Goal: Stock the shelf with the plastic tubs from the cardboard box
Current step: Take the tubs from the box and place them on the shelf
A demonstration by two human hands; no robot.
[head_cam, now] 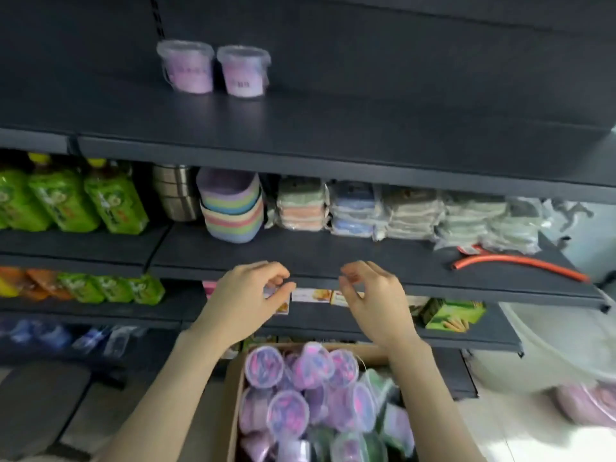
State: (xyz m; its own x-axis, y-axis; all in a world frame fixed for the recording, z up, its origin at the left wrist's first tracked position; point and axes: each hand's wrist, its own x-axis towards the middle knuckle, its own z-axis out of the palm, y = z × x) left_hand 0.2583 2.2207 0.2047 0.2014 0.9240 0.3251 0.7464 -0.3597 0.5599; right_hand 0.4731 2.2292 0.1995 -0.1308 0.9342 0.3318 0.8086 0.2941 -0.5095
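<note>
Two clear plastic tubs with purple contents, one (186, 66) beside the other (243, 71), stand side by side at the back of the dark upper shelf (333, 135). Below me an open cardboard box (235, 388) holds several more purple tubs (288, 415) and some green ones. My left hand (246, 301) and my right hand (370, 298) hover above the box, in front of the middle shelf's edge. Their fingers are loosely curled and hold nothing.
The middle shelf (333, 258) carries green pouches (63, 201), metal cups, stacked pastel baskets (230, 208), wrapped cloth packs (413, 211) and an orange hose (520, 263). Lower shelves hold small boxes and a green carton (450, 315). A white basin sits at the right.
</note>
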